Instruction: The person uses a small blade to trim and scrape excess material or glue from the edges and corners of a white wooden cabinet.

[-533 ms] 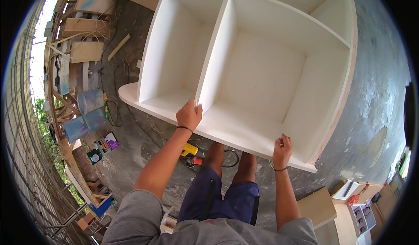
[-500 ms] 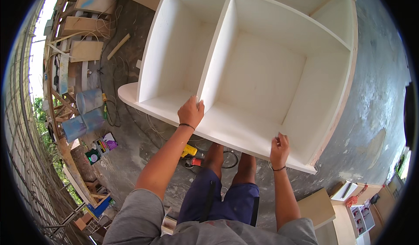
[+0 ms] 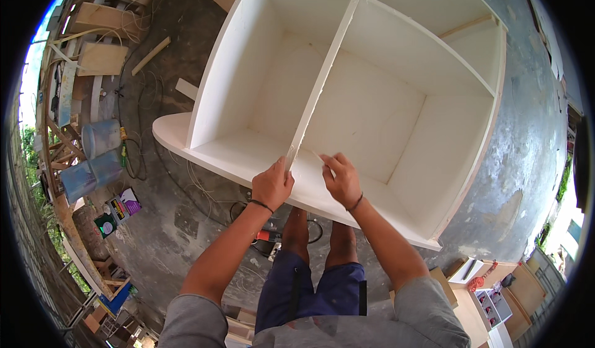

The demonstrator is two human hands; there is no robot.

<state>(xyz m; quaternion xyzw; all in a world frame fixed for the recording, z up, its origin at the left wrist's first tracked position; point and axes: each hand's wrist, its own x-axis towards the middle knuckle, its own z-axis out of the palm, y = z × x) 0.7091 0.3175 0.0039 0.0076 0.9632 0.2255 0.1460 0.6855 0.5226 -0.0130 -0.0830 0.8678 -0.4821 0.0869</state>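
A white cabinet with open compartments stands before me, its upright divider between two bays. My left hand is closed at the divider's lower end, thumb and fingers against its front edge. Whether it grips the edge or a small piece there, I cannot make out. Just right of the divider, my right hand is closed in a pinch over the cabinet's bottom panel. A thin pale sliver sticks out from its fingertips. The divider's front edge looks ragged along its right side.
Beneath the cabinet's front lies an orange-and-black power tool with cables on the concrete floor. Blue-stained buckets, cans and wood boards are at the left. At the lower right stands a box with compartments.
My right hand has moved left and up from the cabinet's right part to beside the divider. My left hand stays at the divider's lower end. The view has shifted slightly.
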